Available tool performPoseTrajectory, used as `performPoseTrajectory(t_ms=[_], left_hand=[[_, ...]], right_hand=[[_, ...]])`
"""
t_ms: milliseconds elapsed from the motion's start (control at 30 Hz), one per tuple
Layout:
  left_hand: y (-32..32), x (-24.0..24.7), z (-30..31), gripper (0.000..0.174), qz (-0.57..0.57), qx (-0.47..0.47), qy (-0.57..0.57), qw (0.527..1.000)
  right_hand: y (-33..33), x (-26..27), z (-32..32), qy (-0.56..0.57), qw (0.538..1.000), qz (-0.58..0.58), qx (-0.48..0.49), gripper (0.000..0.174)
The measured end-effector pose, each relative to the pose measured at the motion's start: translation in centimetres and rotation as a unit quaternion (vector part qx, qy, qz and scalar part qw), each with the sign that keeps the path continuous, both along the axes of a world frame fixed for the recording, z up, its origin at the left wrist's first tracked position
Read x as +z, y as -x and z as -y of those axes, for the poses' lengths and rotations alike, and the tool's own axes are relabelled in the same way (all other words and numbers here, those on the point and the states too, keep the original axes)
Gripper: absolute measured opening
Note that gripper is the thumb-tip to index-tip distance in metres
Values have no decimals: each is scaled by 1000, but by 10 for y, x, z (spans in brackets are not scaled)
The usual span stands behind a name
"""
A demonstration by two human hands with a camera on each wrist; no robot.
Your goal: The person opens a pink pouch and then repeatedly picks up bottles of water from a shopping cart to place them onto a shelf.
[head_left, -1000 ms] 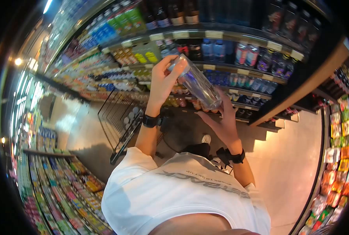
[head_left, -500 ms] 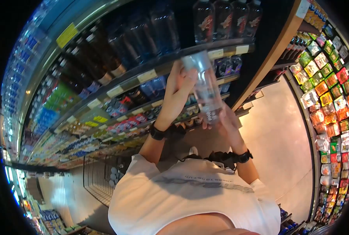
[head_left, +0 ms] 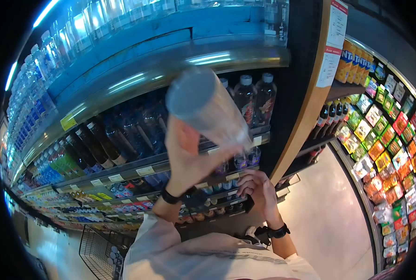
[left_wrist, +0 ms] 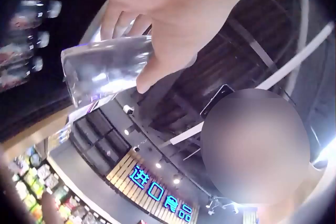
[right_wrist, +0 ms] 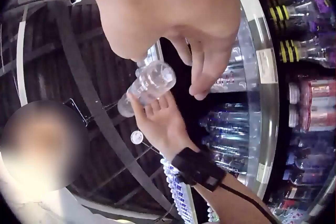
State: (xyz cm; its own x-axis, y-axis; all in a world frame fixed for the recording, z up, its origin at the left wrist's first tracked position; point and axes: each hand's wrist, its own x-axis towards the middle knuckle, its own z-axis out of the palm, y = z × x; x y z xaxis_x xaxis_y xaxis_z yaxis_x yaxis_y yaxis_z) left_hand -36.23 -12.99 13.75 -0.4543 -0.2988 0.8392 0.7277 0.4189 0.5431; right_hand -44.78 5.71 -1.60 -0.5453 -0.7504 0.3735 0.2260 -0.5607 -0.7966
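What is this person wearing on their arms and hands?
No gloves on the left hand or right hand. Each wrist wears a black strap carrying a black device: left strap, right strap. Sleeves of the white T-shirt are short.

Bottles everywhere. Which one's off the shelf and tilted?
The clear plastic bottle in the left hand grip, tilted with one end toward the head camera. The other bottles stand upright on the cooler shelves.

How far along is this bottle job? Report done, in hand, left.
Done: the clear bottle is off the shelves, gripped by the left hand. In hand: it is held high and tilted before the cooler; the right hand hangs free below. Left: it sits on no shelf, nor in the basket.
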Motion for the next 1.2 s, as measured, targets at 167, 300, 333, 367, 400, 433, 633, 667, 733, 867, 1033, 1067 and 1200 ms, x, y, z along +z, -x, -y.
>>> performPoseTrajectory(t_ms=[167,300,333,367,400,433,633,667,733,867,1033,1067,1200], left_hand=[[58,102,-11,75,-142,125,4,982],[106,154,11,64,-147,239,105,954],[113,161,10,61,-127,257,113,951],[120,168,10,59,-107,273,121,948],[125,174,11,62,-74,306,122,941],[130,179,12,65,-42,338,123,932],[154,182,28,66,-13,299,139,944],[157,182,32,72,-5,295,150,944],[156,180,27,83,40,307,127,942],[163,174,34,94,67,352,159,920],[167,180,38,94,111,345,168,917],[167,180,38,94,116,338,169,919],[167,179,29,91,131,369,171,904]], right_hand=[[54,-20,-27,-6,998,-32,59,57],[80,-26,-38,-35,996,-28,81,47],[83,-26,-42,-40,995,-29,84,44],[88,-28,-45,-39,994,-41,90,44],[93,-30,-48,-37,994,-52,94,45],[98,-32,-51,-33,993,-63,98,45],[119,-34,-66,-57,991,-59,109,58],[121,-35,-66,-57,991,-56,110,57],[124,-38,-68,-57,991,-49,110,57],[130,-40,-70,-60,990,-47,115,55],[134,-45,-72,-46,989,-45,135,48],[132,-46,-72,-52,989,-46,129,49],[126,-48,-71,-68,990,-47,115,50]])
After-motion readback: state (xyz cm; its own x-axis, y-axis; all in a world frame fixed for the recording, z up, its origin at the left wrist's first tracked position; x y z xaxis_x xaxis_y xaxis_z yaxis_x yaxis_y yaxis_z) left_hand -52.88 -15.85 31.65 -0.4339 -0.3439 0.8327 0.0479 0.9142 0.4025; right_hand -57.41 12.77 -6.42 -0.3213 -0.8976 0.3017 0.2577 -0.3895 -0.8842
